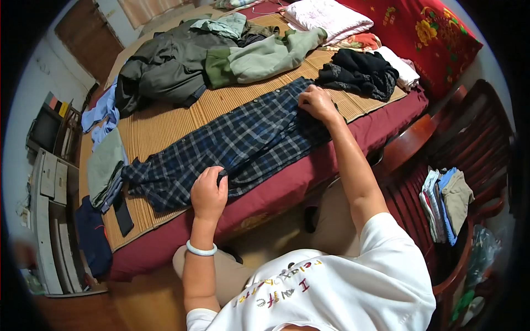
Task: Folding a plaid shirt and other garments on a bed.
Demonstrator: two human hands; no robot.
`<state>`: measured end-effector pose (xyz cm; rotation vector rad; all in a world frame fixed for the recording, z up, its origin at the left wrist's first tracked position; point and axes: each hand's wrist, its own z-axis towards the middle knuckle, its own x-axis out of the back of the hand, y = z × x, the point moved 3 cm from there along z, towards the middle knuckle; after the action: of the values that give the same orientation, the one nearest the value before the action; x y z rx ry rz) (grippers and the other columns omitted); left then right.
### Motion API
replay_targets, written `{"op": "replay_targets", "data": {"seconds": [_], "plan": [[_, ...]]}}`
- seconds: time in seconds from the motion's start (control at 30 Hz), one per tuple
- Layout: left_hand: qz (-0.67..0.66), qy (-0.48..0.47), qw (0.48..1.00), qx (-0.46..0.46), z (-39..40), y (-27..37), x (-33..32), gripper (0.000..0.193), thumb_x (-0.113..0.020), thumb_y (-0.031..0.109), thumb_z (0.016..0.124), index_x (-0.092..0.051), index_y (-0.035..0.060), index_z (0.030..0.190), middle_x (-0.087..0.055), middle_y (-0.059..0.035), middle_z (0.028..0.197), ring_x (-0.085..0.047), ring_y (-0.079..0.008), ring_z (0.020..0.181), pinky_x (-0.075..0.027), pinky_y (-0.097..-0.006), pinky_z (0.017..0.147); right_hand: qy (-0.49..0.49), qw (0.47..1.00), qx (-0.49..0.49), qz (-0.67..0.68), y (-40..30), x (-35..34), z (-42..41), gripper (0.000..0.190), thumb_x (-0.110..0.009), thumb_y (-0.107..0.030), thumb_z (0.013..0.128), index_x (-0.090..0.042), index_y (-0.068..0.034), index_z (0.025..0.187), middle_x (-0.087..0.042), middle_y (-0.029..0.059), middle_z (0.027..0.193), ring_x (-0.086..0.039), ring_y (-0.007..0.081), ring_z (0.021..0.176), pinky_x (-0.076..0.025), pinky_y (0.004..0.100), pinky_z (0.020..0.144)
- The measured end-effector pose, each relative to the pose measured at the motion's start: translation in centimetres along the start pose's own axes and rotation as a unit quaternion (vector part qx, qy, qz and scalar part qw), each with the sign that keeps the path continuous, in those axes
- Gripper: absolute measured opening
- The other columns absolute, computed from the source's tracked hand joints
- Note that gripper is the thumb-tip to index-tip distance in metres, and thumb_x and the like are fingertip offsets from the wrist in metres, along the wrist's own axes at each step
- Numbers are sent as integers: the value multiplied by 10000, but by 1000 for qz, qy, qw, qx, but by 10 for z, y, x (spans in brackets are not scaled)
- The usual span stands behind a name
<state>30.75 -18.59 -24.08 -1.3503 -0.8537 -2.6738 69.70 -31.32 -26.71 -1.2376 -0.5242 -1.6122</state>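
A dark blue and black plaid buttoned shirt (pixel 240 136) lies stretched across a bamboo mat (pixel 165 120) on the bed, its collar end at the left. My left hand (pixel 210 192) pinches a bit of the shirt's near edge. At the shirt's far right end, my right hand (pixel 319 101) grips the fabric near the hem. The row of buttons runs along the far side. Parts of the cloth under my right fingers are hidden.
Dark grey-green clothing (pixel 169 66) and a light green garment (pixel 265 60) lie behind the shirt. Black clothes (pixel 360 72) are at the right, folded clothes (pixel 103 165) and a phone (pixel 123 217) at the left. A wooden chair (pixel 414 207) holds folded clothes (pixel 455 198).
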Motion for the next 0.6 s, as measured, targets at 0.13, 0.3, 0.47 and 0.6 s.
{"op": "replay_targets", "data": {"seconds": [0.13,0.3,0.47,0.6], "plan": [[-4,14,1000,10,-3,-7,2,205,-660,94,872,-634,8,1055,-679,-179,1035,-652,-379,942,-524,-397,803,-15,991,38,124,-13,2,3,193,-767,-160,717,-740,-218,899,-623,66,1018,-592,286,1066,-466,477,872],[-4,16,999,31,-2,-9,3,212,-668,105,875,-635,11,1062,-681,-185,1050,-656,-383,938,-528,-402,794,-14,997,68,39,-22,2,4,163,-716,-112,780,-700,-164,934,-637,75,1054,-611,323,1043,-500,440,843],[1,20,1000,6,1,-1,5,191,-683,101,834,-635,19,999,-679,-148,985,-651,-361,907,-528,-418,778,140,983,2,121,-33,12,13,157,-633,-86,851,-612,-93,1007,-639,128,1019,-633,360,951,-517,426,788],[14,-18,999,-23,-1,3,5,211,-717,90,764,-636,35,951,-666,-132,941,-639,-348,878,-525,-418,756,264,947,74,168,-48,22,14,140,-578,-92,887,-577,-83,1026,-639,149,994,-632,380,947,-511,447,761]]}}
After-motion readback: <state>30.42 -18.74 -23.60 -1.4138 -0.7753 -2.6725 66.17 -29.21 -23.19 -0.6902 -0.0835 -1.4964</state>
